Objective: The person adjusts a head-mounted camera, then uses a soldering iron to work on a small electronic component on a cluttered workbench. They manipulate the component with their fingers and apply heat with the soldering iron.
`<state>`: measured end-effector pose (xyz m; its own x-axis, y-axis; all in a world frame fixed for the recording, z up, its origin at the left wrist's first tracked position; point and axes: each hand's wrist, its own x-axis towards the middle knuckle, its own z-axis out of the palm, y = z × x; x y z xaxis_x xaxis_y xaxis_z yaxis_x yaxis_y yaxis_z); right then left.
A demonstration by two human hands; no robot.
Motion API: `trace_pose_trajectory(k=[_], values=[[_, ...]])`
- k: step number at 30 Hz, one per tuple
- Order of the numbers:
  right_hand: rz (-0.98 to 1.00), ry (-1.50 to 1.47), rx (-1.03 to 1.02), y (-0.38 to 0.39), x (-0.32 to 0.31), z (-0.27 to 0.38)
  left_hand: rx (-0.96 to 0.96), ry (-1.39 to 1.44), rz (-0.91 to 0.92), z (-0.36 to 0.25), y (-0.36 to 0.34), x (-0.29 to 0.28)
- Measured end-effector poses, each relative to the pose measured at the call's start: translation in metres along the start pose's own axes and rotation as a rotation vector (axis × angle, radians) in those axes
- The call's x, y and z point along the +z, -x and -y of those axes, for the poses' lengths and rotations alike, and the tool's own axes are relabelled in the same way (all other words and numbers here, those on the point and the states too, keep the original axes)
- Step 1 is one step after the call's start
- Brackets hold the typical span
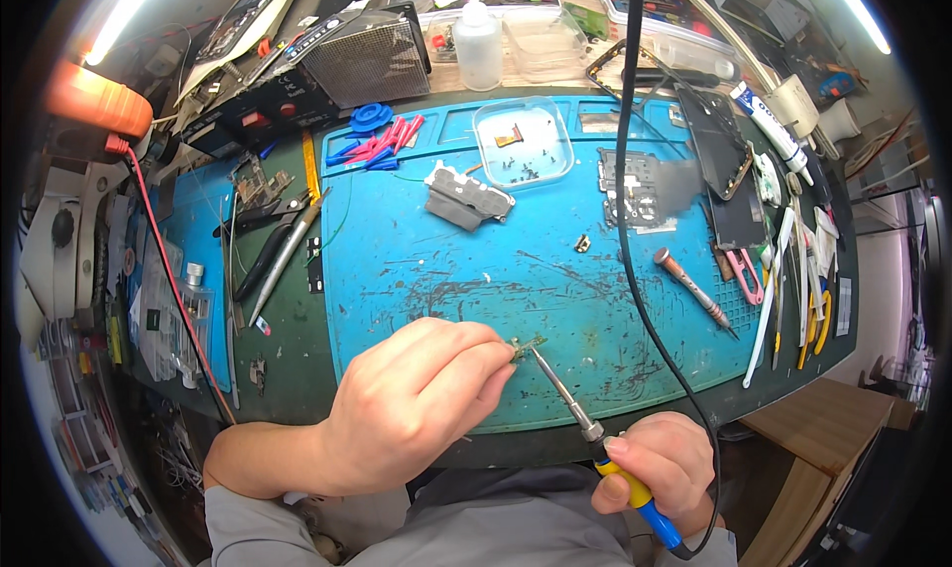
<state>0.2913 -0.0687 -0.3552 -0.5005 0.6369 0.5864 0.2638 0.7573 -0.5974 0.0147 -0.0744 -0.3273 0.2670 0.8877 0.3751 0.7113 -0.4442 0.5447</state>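
My left hand (421, 393) is closed in a pinch on a small green circuit board (529, 345), held low over the near part of the blue work mat (416, 259). My fingers cover part of the board. My right hand (662, 468) grips a soldering iron (640, 493) by its yellow and blue handle. The iron's metal tip points up and left and meets the board's right end, or comes very close to it; I cannot tell which. From the handle's end a black cable (635, 259) curves up across the view.
On the mat lie a grey metal part (468, 198), a clear tray (524, 140) with tiny screws, a metal plate (635, 185) and a screwdriver (694, 287). Tweezers (283, 254) lie at the left. Brushes and yellow-handled pliers (818, 324) crowd the right edge. A white bottle (478, 46) stands behind.
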Motion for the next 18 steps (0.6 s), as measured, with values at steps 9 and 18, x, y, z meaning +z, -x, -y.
trace_pose_trajectory(k=[9,18], values=[[0.017,0.03,-0.004,0.0004,0.0,0.0008,0.006,0.014,-0.002,0.0014,-0.0009,0.0006],[0.013,-0.017,-0.008,-0.0045,-0.0005,-0.0017,0.017,0.016,-0.029,0.0025,-0.0002,0.0019]])
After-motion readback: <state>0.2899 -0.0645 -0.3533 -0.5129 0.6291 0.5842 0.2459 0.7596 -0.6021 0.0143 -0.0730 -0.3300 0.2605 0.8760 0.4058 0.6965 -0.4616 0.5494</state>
